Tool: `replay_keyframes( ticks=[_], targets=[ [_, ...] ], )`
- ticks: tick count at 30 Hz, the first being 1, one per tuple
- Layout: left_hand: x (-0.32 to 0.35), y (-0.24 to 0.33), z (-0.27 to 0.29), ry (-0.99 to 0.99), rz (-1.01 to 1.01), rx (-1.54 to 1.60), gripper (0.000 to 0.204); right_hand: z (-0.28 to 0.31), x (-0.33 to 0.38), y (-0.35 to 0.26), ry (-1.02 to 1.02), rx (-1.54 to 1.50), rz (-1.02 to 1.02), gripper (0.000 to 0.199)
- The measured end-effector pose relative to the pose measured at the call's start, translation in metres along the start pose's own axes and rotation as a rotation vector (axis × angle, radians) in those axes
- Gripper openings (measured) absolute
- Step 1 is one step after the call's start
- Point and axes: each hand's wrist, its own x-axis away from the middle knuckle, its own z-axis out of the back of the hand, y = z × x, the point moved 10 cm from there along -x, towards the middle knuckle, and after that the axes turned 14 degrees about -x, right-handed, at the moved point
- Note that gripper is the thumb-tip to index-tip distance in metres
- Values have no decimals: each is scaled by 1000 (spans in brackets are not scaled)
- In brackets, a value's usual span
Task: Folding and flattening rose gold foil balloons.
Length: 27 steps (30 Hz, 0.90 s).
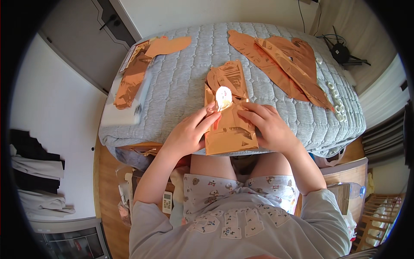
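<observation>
Both grips, left hand (pixel 188 134), right hand (pixel 268 127), pinching crinkled copper foil balloon (pixel 230 131), quilted grey mattress (pixel 185 82)

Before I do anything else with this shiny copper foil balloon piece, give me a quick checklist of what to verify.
1. Left hand on the flat copper-coloured foil balloon piece: ok, fingers resting on it.
2. Right hand on the same piece: ok.
3. Piece supported by the grey quilted surface: not ok, its near edge overhangs toward the lap.
4. Bright white spot at the piece's top: cannot tell what it is, glare hides it.
5. Other copper foil shapes apart from the hands: ok.
6. Small white rings near the right edge: ok, untouched.
</observation>
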Motion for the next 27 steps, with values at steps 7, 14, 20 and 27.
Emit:
replay_keyframes(
  ticks=[7,14,20,27],
  targets=[
    [-2,3,1,11,-31,17,67,1,-1,7,-11,-13,19,50],
    [-9,6,2,25,-74,-36,60,5,-3,0,37,69,30,45],
    [-11,8,3,23,-95,-91,57,2,-2,1,12,83,56,53],
    [-12,8,0,30,-91,-124,54,1,-4,0,11,92,34,58]
  ],
)
